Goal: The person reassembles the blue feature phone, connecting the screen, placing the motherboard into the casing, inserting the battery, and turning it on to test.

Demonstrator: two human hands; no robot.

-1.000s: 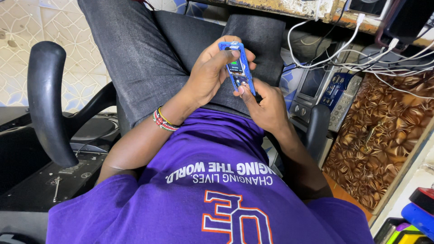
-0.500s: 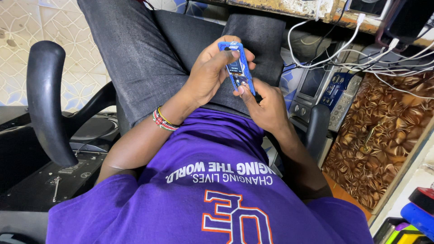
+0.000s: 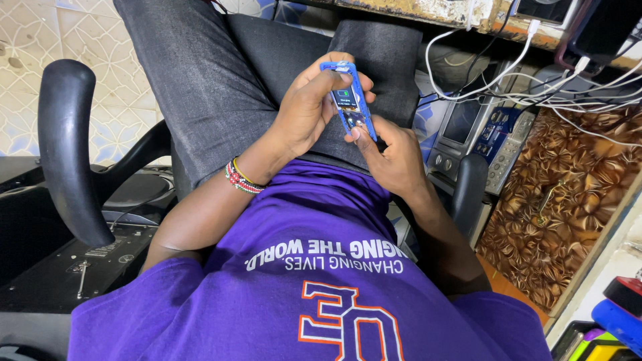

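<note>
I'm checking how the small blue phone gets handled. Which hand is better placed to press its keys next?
Probably the right hand: its thumb tip already rests at the keypad end of the small blue phone. The left hand is wrapped around the phone's body, gripping it, so it looks busy steadying it.

Seated person in purple printed shirt (image 3: 321, 267) and grey trousers (image 3: 200, 80), viewed from above. Left hand (image 3: 304, 110), beaded bracelet (image 3: 242, 179) at the wrist, wraps the upper part of a small blue handheld device (image 3: 349, 100) with a lit screen, held over the lap. Right hand (image 3: 394, 157) grips the device's lower end, thumb on its face. Black chair armrest (image 3: 63, 144) at left; second armrest (image 3: 468, 190) at right. White cables (image 3: 535, 73) hang from the shelf edge (image 3: 441, 10) above stacked electronic units (image 3: 478, 130). Patterned tile floor (image 3: 40, 33), upper left.
</note>
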